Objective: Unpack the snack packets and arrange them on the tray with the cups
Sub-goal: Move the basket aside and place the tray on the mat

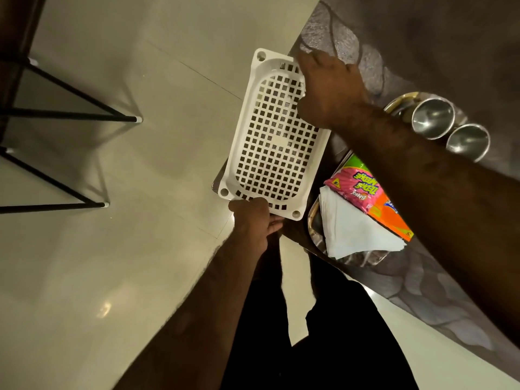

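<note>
I hold a white perforated plastic basket (273,136) at the left end of the patterned table, partly over the floor. My left hand (253,220) grips its near rim and my right hand (329,88) grips its far rim. Right of the basket, a steel tray (313,229) carries a pink snack packet (353,188), a green packet (357,164) and an orange packet (389,218), plus folded white napkins (360,232). Two steel cups (433,116) (468,142) stand at the tray's far end. My right forearm hides part of the tray.
The grey patterned table (422,38) runs diagonally from upper middle to lower right. Glossy cream floor tiles (140,220) fill the left. Black metal legs of a piece of furniture (70,116) stand at the left edge. My dark clothing (309,347) shows below.
</note>
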Demonstrator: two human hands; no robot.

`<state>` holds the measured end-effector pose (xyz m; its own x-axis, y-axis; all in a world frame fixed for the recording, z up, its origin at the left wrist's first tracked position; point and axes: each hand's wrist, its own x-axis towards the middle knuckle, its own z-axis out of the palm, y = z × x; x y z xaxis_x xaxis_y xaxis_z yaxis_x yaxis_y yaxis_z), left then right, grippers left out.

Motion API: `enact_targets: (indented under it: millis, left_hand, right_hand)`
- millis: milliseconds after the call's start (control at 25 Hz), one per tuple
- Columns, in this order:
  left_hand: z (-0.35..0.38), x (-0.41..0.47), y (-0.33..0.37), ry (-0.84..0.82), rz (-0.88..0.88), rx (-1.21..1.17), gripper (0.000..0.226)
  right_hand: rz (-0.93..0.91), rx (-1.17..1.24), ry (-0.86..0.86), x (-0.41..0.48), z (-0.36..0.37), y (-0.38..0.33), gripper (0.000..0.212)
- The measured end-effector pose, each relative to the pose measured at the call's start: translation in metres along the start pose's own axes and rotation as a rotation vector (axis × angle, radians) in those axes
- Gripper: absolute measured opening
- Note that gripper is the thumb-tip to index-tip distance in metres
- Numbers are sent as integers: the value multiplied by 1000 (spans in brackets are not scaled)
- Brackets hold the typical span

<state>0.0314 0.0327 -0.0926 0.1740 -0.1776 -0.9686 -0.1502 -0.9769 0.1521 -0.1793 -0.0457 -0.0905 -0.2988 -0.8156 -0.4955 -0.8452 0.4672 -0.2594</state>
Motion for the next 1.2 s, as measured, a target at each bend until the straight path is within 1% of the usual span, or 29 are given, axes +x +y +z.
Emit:
enact_targets:
  millis: [160,320,600,920,1120,1200]
  left_hand:
    - [-9,6,6,14,67,6,52]
    - [-16,8,15,29,107,72,56]
    - [-12,10,12,34,107,84,60]
    - [-13,11,11,17,140,74,67]
    - [-12,10,8,26,169,98,67]
    - [-13,9,8,48,155,103,65]
  right_hand:
    - [41,17,-12,-6,3,11,82]
    - [82,48,-43,-13,3,22,85]
    - [99,94,-61,-17,0,29,85]
    - [96,82,-62,-18,2,29,86]
    - [100,86,-65,-21,3,32,86]
    - [101,91,-70,-22,3,31,88]
